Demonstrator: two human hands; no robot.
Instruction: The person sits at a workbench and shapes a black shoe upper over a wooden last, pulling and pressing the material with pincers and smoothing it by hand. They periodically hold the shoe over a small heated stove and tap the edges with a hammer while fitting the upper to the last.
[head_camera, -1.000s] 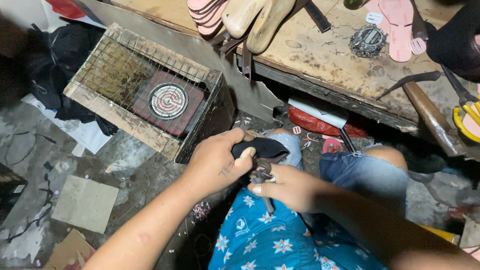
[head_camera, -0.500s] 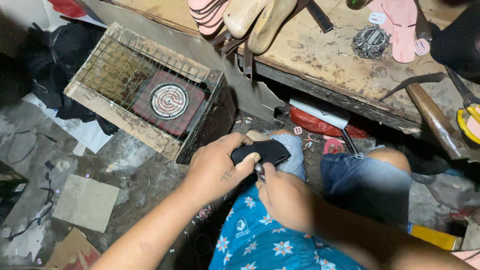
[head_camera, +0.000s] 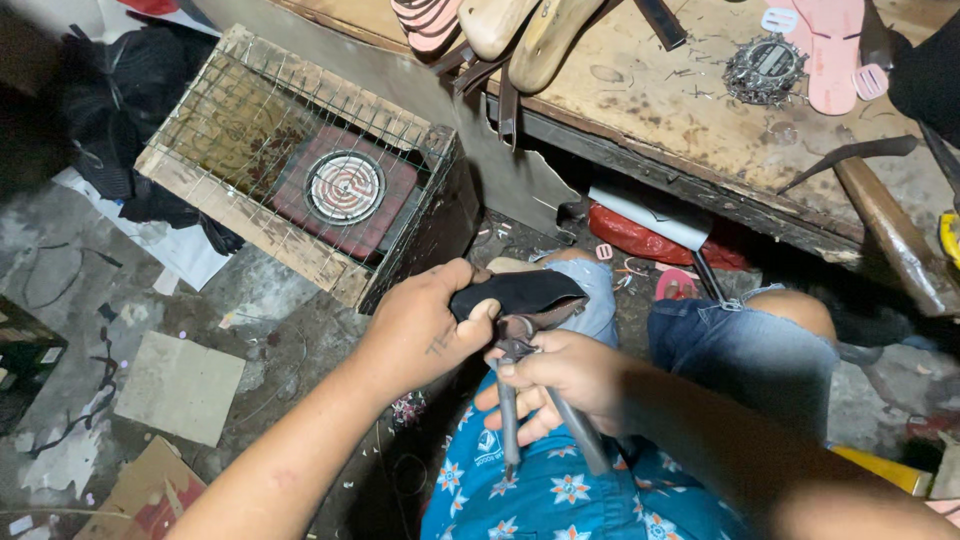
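Note:
My left hand grips a black shoe piece held over my knee, thumb pressed on its near edge. My right hand is closed around the handles of metal pincers; their jaws bite the edge of the black piece just below my left thumb. The handles point down toward my blue flowered shirt. Both hands touch each other above my lap, beside my denim shorts.
A wire-covered wooden box with a round electric coil heater stands on the floor at left. A worn workbench above holds wooden shoe lasts, pink soles and a hammer handle. Cardboard scraps litter the floor.
The view has shifted a little. My right hand has turned so the pincers' handles point down and its jaws now bite the black piece's edge; my left hand keeps its grip.

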